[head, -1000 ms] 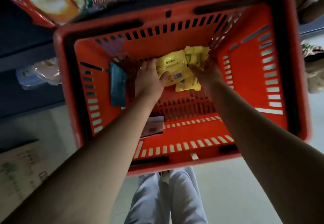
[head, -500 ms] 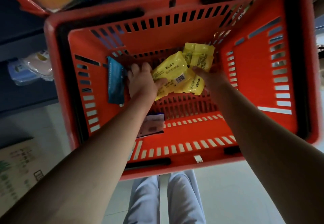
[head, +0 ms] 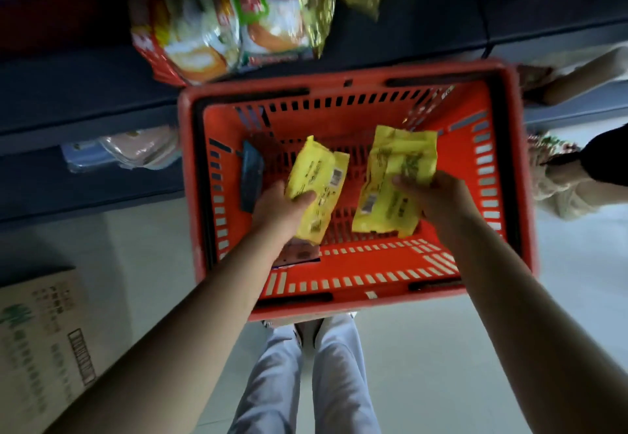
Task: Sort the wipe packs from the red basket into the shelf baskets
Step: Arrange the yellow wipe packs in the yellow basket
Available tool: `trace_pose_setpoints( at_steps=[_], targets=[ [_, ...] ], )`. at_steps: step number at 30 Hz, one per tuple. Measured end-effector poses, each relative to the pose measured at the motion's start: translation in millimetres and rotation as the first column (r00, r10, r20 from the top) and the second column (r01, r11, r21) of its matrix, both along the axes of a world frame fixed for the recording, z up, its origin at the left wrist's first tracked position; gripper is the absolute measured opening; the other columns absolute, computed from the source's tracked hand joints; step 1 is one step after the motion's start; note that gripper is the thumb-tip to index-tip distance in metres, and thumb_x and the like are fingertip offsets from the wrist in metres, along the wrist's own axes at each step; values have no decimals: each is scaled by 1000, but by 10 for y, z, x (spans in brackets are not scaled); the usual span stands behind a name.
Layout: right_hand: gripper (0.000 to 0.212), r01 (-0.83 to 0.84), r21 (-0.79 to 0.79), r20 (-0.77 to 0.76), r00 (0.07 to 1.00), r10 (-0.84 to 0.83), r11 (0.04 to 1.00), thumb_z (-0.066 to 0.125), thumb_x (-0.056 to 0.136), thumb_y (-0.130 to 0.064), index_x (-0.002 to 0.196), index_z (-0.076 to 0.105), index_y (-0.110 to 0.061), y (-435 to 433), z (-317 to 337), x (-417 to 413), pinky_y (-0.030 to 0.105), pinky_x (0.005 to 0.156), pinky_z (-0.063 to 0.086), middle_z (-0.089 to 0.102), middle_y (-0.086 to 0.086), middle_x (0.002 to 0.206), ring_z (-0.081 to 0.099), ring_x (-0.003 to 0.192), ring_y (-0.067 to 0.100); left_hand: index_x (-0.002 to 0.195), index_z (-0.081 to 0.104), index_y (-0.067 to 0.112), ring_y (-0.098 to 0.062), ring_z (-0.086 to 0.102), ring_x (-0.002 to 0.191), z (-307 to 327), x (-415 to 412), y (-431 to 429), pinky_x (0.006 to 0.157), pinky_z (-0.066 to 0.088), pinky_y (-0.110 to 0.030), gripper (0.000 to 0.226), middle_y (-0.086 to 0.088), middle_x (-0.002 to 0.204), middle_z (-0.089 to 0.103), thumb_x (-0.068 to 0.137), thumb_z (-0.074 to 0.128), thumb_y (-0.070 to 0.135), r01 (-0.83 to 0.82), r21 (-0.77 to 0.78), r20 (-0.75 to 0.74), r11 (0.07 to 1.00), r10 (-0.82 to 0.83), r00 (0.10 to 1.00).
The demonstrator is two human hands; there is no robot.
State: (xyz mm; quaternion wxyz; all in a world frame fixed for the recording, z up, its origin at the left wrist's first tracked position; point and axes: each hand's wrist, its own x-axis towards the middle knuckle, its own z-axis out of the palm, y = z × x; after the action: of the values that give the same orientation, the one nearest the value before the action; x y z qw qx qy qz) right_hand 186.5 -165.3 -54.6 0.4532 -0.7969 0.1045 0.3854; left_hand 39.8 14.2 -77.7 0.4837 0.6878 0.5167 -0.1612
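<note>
- Since half a second ago the yellow packs, then heaped together between the hands, have been split. Each hand has raised its share, and the hands have drawn apart.
- A printed cardboard box (head: 37,341) sits on the floor at far left.
- Blurred snack bags (head: 217,29) hang over a dark shelf just beyond the basket.
- Inside the red basket (head: 373,74), a blue pack (head: 251,177) leans against the left wall.
- The left hand (head: 278,211) grips one yellow wipe pack (head: 317,188), thumb across its face, over the middle of the basket.
- Below that wrist a pale pink pack (head: 299,254) lies on the basket floor by the near wall.
- The right hand (head: 438,195) clutches a yellow bundle (head: 387,195) over the basket's right half, fingers curled over its front. It looks like two overlapping packs, but the count is unsure.
</note>
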Motion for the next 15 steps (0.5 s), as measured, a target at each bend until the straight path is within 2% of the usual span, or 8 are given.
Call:
trace_pose_setpoints(
  at_steps=[2, 3, 6, 9, 10, 12, 14, 15],
  targets=[
    [40, 81, 232, -132, 990, -51, 969, 79, 75, -24, 110, 68, -7, -94, 557, -119, 49, 79, 59, 74, 11, 103, 72, 94, 30, 117, 58, 18, -13, 66, 88, 569, -135, -42, 68, 54, -29, 40, -2, 114, 68, 86, 70, 40, -220, -164, 92, 962, 237, 967],
    [47, 125, 340, -209, 976, -55, 932, 76, 76, -22, 118, 63, -4, -121, 899, -178, 46, 77, 59, 73, 13, 108, 71, 98, 31, 114, 60, 23, -8, 68, 86, 925, -199, -48, 68, 53, -29, 36, 4, 110, 71, 84, 72, 38, -274, -260, 126, 926, 314, 941],
    [45, 166, 512, -316, 949, 5, 843, 67, 83, -17, 125, 57, -4, -95, 2035, -314, 42, 78, 59, 70, 16, 117, 68, 106, 32, 105, 61, 37, 7, 69, 76, 2131, -394, -57, 63, 47, -23, 27, 22, 91, 74, 81, 73, 34, -221, -488, 253, 845, 379, 890],
    [41, 123, 601, -297, 952, 78, 790, 57, 92, -16, 132, 52, -9, -2, 3125, -464, 48, 89, 56, 67, 13, 123, 66, 111, 30, 117, 62, 36, -10, 70, 98, 3242, -605, -102, 79, 57, -35, 47, 10, 109, 74, 72, 74, 33, -169, -497, 401, 851, 398, 825],
    [42, 86, 611, -269, 957, 105, 787, 57, 93, -21, 134, 51, -13, 28, 3417, -511, 49, 90, 55, 66, 11, 125, 65, 112, 29, 119, 62, 34, -12, 71, 99, 3569, -666, -120, 78, 58, -36, 51, 8, 110, 74, 70, 75, 34, -175, -473, 448, 864, 407, 796],
    [57, -67, 520, -117, 982, 149, 851, 64, 86, -47, 134, 46, -23, 118, 3947, -649, 44, 86, 56, 68, -2, 123, 69, 103, 20, 120, 61, 34, -11, 72, 95, 4121, -771, -177, 69, 60, -28, 53, 9, 107, 74, 68, 75, 35, -191, -426, 530, 884, 415, 739],
    [86, -221, 317, 78, 975, 206, 922, 66, 62, -77, 131, 34, -37, 252, 4392, -841, 27, 70, 55, 62, -20, 112, 63, 90, 5, 117, 62, 34, -10, 72, 91, 4541, -856, -254, 62, 58, -25, 51, 9, 104, 75, 68, 75, 36, -200, -388, 597, 900, 411, 689],
    [102, -245, 304, 138, 967, 212, 921, 67, 52, -82, 136, 27, -42, 328, 4561, -934, 23, 71, 55, 58, -20, 118, 59, 96, 4, 116, 62, 34, -10, 72, 90, 4706, -891, -285, 62, 58, -25, 47, 8, 104, 75, 70, 75, 35, -203, -371, 630, 906, 406, 662]
  ],
)
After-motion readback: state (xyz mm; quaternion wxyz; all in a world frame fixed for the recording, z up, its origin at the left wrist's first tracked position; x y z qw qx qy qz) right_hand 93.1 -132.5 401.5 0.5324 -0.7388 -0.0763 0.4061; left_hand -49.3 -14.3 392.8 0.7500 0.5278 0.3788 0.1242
